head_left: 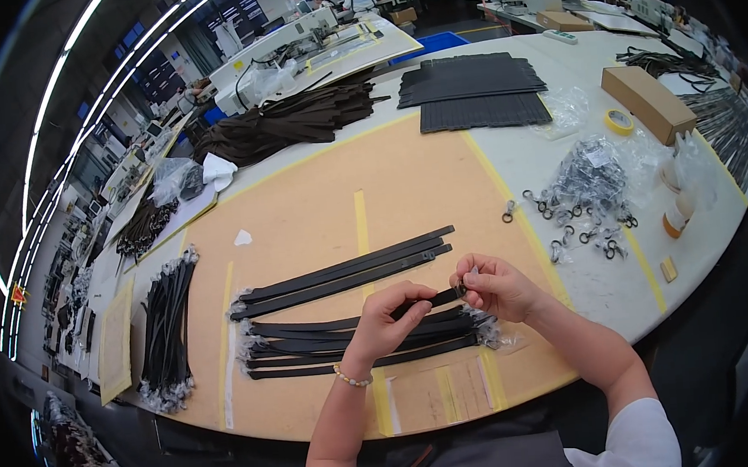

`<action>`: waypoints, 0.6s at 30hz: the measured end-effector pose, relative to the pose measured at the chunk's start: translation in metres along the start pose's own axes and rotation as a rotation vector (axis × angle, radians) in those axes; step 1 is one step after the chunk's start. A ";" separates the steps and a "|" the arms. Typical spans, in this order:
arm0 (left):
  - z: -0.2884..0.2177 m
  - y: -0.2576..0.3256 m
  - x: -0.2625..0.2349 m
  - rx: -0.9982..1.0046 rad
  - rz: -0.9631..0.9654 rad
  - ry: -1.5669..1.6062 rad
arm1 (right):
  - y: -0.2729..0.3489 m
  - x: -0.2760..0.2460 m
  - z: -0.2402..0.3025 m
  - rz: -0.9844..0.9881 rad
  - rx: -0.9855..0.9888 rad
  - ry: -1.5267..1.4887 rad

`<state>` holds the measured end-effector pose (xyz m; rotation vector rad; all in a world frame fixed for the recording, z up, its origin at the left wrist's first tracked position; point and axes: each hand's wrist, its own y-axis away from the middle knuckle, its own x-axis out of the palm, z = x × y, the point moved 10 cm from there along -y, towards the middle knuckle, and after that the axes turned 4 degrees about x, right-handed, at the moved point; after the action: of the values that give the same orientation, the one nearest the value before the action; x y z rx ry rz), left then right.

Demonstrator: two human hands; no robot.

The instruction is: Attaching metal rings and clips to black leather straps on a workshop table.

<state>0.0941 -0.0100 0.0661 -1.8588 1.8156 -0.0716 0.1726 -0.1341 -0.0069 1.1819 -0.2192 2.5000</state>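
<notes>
Over the near middle of the table, my left hand (394,313) is closed around a black strap (445,297) a short way from its end. My right hand (497,287) pinches a small metal clasp (460,290) at that end; the fingers partly hide it. Below my hands lies a row of black straps (302,328) with clear plastic wrapping at their ends. A second group of flat black straps (350,270) lies just beyond, without wrapping at its right ends. Loose dark metal clasps (576,212) are scattered to the right of my right hand.
At left lies a bundle of finished-looking straps (168,330). Dark brown strips (288,122) and stacked black strips (472,88) lie along the far side. A bag of clasps (590,166), yellow tape roll (619,122) and cardboard box (648,103) stand at right. Sewing machines (266,54) are beyond.
</notes>
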 end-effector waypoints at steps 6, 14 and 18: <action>-0.006 0.005 0.009 -0.009 0.044 0.070 | 0.004 0.011 -0.019 0.129 0.116 -0.067; -0.001 0.010 0.002 0.045 -0.058 0.027 | 0.005 0.017 -0.021 0.161 0.102 -0.075; 0.002 0.010 0.005 0.020 -0.048 0.055 | 0.005 0.023 -0.020 0.208 0.087 -0.087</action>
<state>0.0857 -0.0140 0.0587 -1.9038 1.7999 -0.1594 0.1431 -0.1271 -0.0020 1.3683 -0.2719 2.6622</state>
